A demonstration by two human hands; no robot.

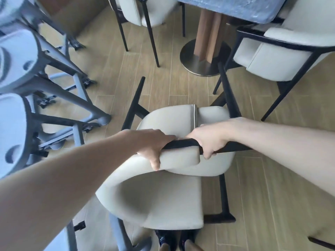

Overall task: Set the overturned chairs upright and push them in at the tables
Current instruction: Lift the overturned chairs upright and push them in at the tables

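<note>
Fingers point(155, 163) of the left hand point(148, 144) and right hand point(208, 140) are clamping the overturned chair point(163, 200)'s black frame; its legs are pointing away toward the desk point(235, 8) ahead.

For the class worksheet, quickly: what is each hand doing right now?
Left hand: closed on the cream chair, at its backrest edge.
Right hand: closed on the same chair's black frame bar.

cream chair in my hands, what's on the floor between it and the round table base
In the head view, mostly bare wood-look floor. Only the held chair's own black legs stick up toward the table base; nothing loose lies between.
</note>
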